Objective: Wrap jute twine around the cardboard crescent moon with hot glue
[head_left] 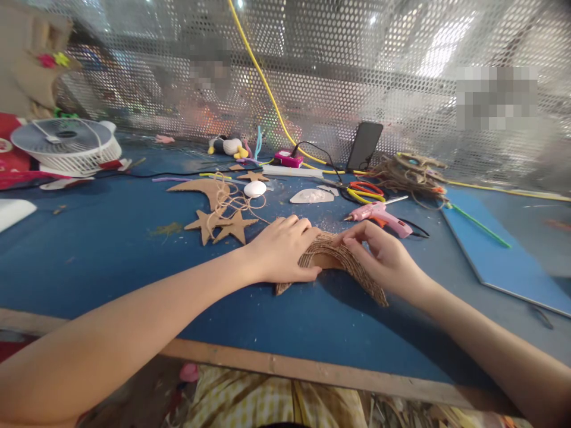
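A cardboard crescent (344, 257) covered in rows of twine lies on the blue table, its tips toward me. My left hand (285, 248) grips its left part, fingers over the outer curve and thumb at the inner edge. With fingers curled in a pinch, my right hand (379, 252) touches the twine on the right of the curve; the pinched strand is barely visible. A loose tangle of twine (222, 199) trails toward my left hand. Beneath it are cardboard stars (236, 227) and a plain cardboard crescent (200, 188).
A pink glue gun (379, 215) lies beyond my right hand, near scissors (366, 191). Behind are a white egg-shaped piece (255, 189), a phone (364, 146) and a twine bundle (408, 169). A white fan (66, 145) is at left, a blue board (508, 249) at right.
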The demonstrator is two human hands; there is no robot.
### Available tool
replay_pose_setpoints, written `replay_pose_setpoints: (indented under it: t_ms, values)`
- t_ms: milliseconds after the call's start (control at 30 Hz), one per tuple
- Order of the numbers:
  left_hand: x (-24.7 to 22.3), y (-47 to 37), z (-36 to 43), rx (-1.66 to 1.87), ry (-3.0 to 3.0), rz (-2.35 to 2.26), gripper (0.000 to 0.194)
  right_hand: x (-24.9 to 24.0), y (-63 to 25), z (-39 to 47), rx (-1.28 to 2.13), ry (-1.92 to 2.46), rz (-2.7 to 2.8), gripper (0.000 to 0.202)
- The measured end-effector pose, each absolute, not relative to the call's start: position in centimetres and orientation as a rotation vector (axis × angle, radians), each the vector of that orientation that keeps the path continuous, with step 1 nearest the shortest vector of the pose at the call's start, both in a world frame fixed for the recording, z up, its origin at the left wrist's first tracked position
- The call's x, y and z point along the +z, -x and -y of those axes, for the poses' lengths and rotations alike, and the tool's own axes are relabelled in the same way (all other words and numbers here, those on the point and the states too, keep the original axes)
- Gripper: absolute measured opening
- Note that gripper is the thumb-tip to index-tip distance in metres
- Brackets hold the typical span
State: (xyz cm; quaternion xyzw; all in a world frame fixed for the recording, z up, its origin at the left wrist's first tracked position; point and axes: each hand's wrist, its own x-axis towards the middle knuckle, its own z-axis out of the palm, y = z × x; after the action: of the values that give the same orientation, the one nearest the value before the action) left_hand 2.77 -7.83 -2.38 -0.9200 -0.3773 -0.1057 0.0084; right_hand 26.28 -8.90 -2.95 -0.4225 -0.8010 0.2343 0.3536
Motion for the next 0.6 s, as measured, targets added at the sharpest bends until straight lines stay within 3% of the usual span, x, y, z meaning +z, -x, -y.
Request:
replay_pose_setpoints:
  t_ms: [267, 600]
  values:
    - [-2.4, -2.6, 7.7, -0.325, 2.869, 1.188, 0.059, -2.4, -26.6, 7.9, 1.137, 1.053, 1.459, 0.023]
    - [-2.7, -2.5, 7.9, -0.354, 2.85, 1.172, 0.064, -2.3, -27.1, 6.8, 1.078, 0.934, 1.357, 0.019]
